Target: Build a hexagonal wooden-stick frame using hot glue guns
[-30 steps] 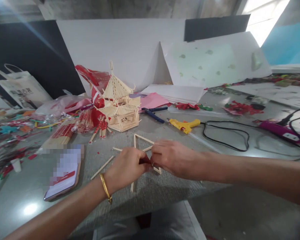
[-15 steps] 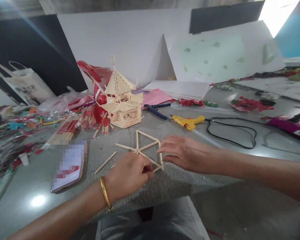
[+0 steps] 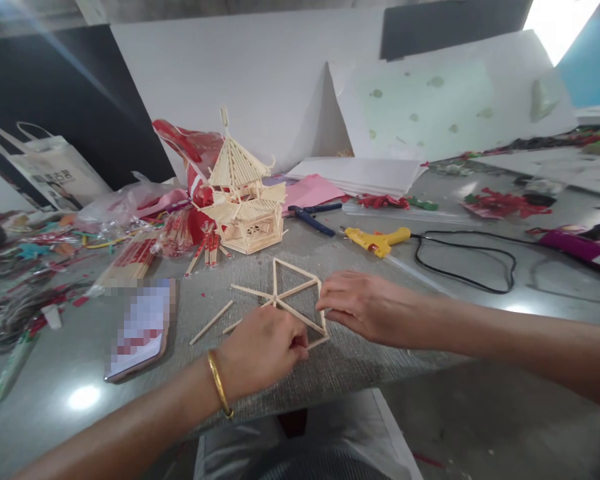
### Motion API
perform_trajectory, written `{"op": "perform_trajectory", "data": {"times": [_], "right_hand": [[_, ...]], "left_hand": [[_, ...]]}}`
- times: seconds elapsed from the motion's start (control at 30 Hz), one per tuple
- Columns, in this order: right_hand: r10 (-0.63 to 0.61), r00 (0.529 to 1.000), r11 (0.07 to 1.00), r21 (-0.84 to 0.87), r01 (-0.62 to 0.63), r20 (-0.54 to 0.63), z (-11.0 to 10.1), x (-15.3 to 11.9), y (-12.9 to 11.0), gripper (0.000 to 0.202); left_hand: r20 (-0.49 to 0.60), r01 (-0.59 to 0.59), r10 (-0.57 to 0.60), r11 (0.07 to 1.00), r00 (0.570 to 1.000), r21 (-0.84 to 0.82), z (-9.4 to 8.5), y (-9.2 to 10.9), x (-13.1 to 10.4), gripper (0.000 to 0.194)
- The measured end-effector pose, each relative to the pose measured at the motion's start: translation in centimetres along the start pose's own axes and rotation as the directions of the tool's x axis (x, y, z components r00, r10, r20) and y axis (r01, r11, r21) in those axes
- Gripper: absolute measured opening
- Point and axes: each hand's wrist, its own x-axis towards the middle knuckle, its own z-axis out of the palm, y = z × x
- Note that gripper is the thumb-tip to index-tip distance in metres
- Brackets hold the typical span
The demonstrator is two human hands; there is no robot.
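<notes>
A flat frame of thin wooden sticks (image 3: 297, 290) lies on the table, with spokes meeting at a centre and outer sticks along its far and right sides. At its near side my left hand (image 3: 265, 347), wearing a gold bangle, is closed on a wooden stick (image 3: 318, 342); the stick's far end meets the frame's near-right corner. The hand hides part of the frame. My right hand (image 3: 360, 303) has its fingers pinched around the frame's right-hand outer stick. A loose stick (image 3: 211, 323) lies to the left.
A pagoda model of sticks (image 3: 250, 213) stands behind the frame. Blue pliers (image 3: 313, 219) and a yellow glue gun (image 3: 377, 240) with a black cord lie further right. A phone (image 3: 143, 333) rests at left, near bundled sticks (image 3: 127, 260). The table's front edge is close.
My right hand's fingers have closed in on the frame's right-hand stick. My left hand has shifted slightly nearer and right with its stick. The view has moved a little.
</notes>
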Motion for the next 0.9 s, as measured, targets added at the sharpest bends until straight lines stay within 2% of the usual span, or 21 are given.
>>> {"op": "perform_trajectory", "data": {"times": [0.67, 0.9], "right_hand": [[-0.005, 0.998, 1.0, -0.021, 0.006, 0.06, 0.18, 0.33, -0.04, 0.022], [-0.059, 0.993, 0.995, -0.072, 0.066, 0.102, 0.28, 0.48, -0.17, 0.025]], "left_hand": [[-0.002, 0.001, -0.001, 0.999, 1.0, 0.038, 0.37, -0.11, 0.17, 0.01], [-0.017, -0.025, 0.025, 0.999, 1.0, 0.03, 0.29, -0.17, 0.29, 0.011]]}}
